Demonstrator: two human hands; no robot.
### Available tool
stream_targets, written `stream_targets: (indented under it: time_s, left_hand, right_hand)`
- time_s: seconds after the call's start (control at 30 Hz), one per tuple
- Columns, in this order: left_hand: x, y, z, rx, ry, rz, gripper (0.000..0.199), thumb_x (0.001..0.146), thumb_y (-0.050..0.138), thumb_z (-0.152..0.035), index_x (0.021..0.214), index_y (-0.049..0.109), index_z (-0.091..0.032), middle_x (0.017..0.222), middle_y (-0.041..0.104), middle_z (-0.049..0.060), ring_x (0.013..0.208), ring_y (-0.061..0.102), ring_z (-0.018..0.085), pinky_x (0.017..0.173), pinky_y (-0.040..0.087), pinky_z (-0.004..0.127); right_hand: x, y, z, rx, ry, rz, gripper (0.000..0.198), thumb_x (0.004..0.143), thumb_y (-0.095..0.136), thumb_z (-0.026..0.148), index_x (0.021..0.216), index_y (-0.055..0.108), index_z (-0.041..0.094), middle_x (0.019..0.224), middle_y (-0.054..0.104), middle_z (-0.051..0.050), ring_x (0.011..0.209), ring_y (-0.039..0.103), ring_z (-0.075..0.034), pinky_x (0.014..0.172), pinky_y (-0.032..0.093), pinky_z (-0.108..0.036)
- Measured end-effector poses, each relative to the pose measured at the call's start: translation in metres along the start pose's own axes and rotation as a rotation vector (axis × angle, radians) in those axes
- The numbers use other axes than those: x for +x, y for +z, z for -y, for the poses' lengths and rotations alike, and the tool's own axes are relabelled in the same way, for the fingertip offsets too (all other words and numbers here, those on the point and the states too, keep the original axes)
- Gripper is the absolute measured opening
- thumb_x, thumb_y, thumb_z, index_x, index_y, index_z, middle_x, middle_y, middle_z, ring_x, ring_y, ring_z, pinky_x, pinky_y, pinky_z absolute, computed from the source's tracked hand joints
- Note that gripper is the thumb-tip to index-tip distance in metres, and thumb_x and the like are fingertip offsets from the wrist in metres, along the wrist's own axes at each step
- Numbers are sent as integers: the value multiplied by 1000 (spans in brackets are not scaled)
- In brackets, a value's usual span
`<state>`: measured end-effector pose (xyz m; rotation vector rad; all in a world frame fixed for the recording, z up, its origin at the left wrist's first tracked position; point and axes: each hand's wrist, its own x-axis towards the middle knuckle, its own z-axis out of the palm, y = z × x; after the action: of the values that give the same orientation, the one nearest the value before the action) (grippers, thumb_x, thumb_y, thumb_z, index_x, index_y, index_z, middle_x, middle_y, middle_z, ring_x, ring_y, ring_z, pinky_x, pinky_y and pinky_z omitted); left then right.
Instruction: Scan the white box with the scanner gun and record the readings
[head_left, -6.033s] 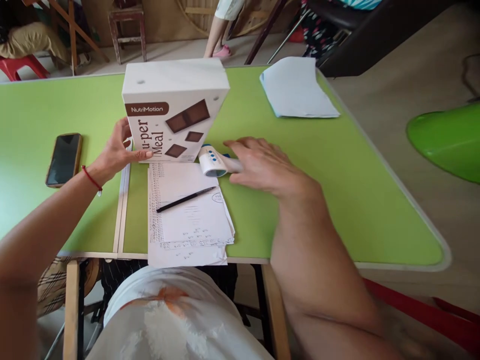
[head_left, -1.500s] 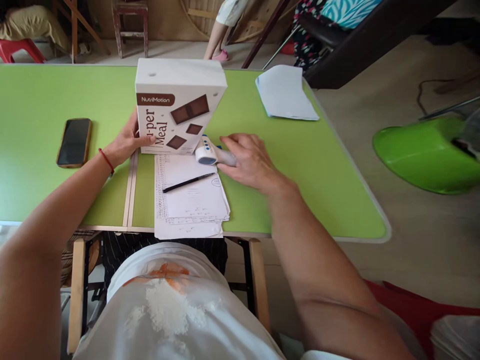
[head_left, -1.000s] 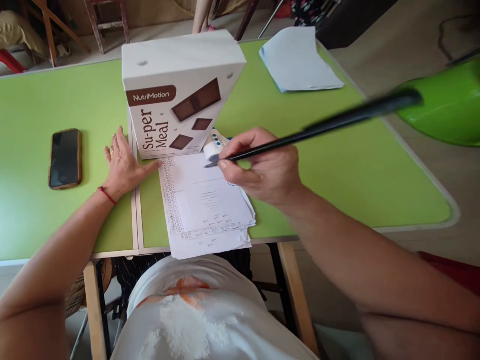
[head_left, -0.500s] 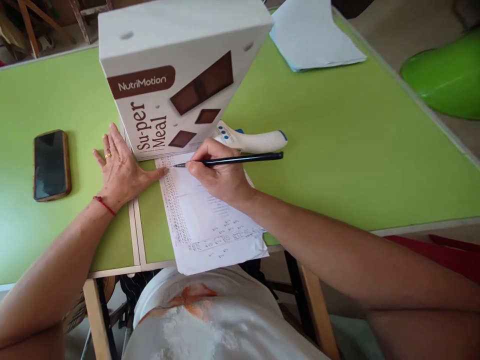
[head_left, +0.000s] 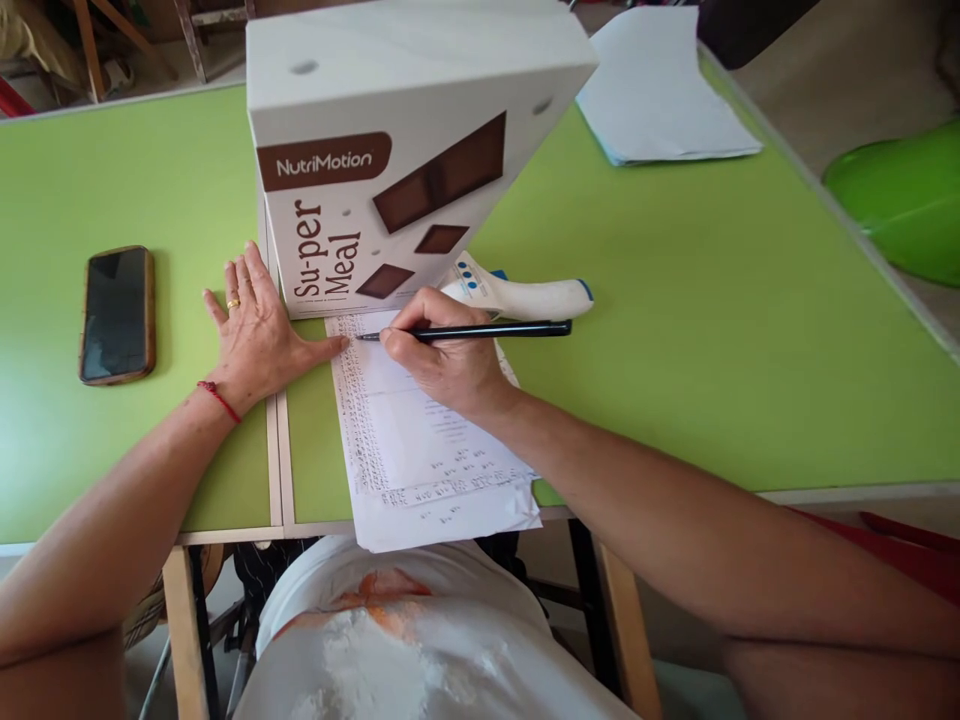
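Observation:
A black pen (head_left: 495,330) is pinched in my right hand (head_left: 457,360), its tip pointing left, at or just over the top left of the written papers (head_left: 405,430). Small handwriting runs down their left margin. My left hand (head_left: 259,325) lies flat with fingers spread on the table, its thumb touching the papers' left edge. Right behind the papers stands a tall white NutriMotion box (head_left: 330,230) with brown pictures. A white device with blue buttons (head_left: 547,297) lies beside the box, partly hidden by my right hand.
A phone in a brown case (head_left: 116,315) lies on the green table (head_left: 712,350), left of my left hand. Folded white sheets (head_left: 667,90) lie at the back right. Beyond the table's right edge is a green chair (head_left: 900,200). A seam (head_left: 276,470) divides the tabletop.
The view has shifted, so the box, phone and sheets appear farther right. Both hands keep their pose, and the pen stays near the top of the papers' left margin.

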<state>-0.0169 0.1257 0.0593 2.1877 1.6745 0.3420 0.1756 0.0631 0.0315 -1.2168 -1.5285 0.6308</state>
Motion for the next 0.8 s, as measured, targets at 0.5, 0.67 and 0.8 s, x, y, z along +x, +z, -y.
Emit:
stream_targets:
  time_s: [0.5,0.67,0.8]
  left_hand:
    - [1,0,-1,49,-27,16,150,54,83,-74,160,11,3,166,11,33,155,5,49,122,-1,68]
    - [0,0,-2,35,-11,12,149,54,83,-75,161,12,-1,167,11,30,155,5,49,122,-2,70]
    - [0,0,-1,30,-21,11,150,53,83,-75,161,11,1,167,12,31,155,4,50,122,-2,69]
  right_hand:
    - [2,-1,2,-28,-32,18,21,76,59,22,63,43,24,57,52,5,53,44,-11,51,38,-27]
    - [1,-1,1,-4,-31,24,21,76,60,21,63,43,24,57,52,5,53,44,-11,52,39,-27]
    - [1,0,-1,2,-12,-14,19,76,59,22,64,44,24,56,50,6,50,41,-10,50,37,-27]
